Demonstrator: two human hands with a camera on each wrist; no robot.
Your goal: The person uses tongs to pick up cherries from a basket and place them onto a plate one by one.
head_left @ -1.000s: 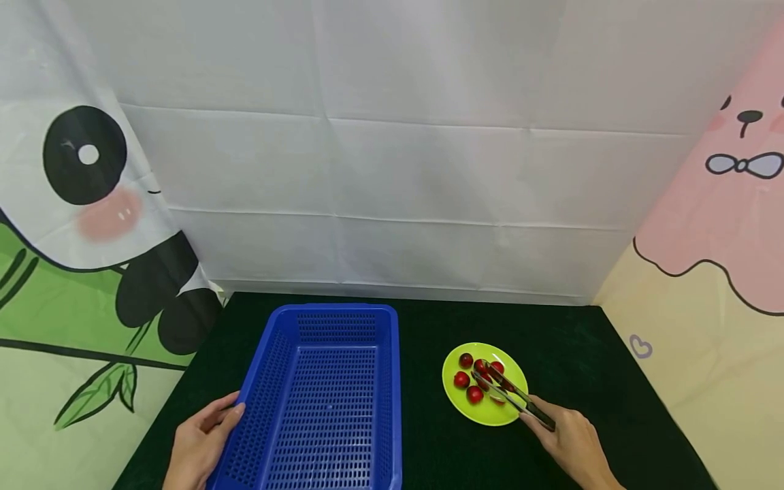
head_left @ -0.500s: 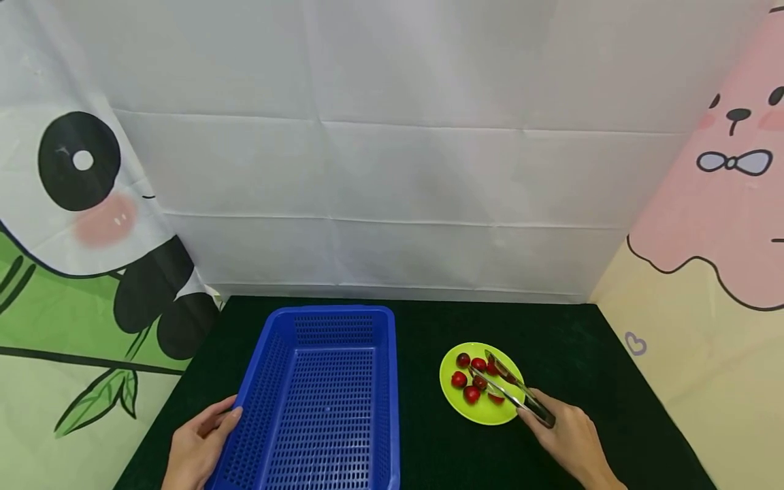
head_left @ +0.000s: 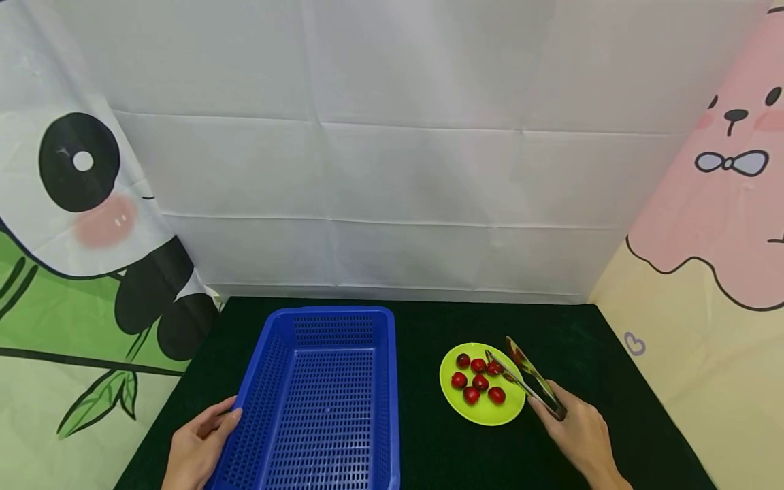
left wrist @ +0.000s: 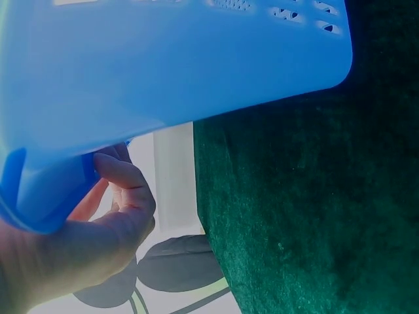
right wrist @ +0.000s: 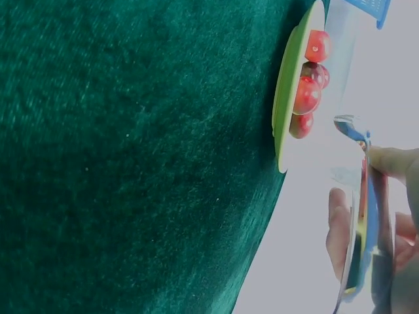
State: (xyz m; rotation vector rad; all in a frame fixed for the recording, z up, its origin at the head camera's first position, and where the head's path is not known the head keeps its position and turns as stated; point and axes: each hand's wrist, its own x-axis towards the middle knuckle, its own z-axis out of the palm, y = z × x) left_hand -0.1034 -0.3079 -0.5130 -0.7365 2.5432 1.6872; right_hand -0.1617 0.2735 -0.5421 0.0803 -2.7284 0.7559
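Observation:
My left hand (head_left: 199, 442) grips the left rim of a blue perforated plastic basket (head_left: 333, 312); the left wrist view shows its thumb and fingers curled at the basket's rim (left wrist: 42, 219). In my right hand (head_left: 582, 429) is a pair of metal tongs (head_left: 533, 373), held with the arms spread apart. One tong arm reaches over the lime-green plate (head_left: 484, 412), its tip close to a cherry (head_left: 494, 368). The other arm lies beyond the plate's right edge. Several red cherries (right wrist: 307, 96) rest on the plate, and none is between the tongs.
A dark green cloth (head_left: 422, 442) covers the table. White cloth (head_left: 392, 170) hangs behind it, with a panda print (head_left: 79, 163) on the left and a pink animal print (head_left: 723, 224) on the right.
The tongs have opened wider and swung to the right, so one arm has left the plate. The right hand has shifted slightly right. The left hand and basket hold nearly still.

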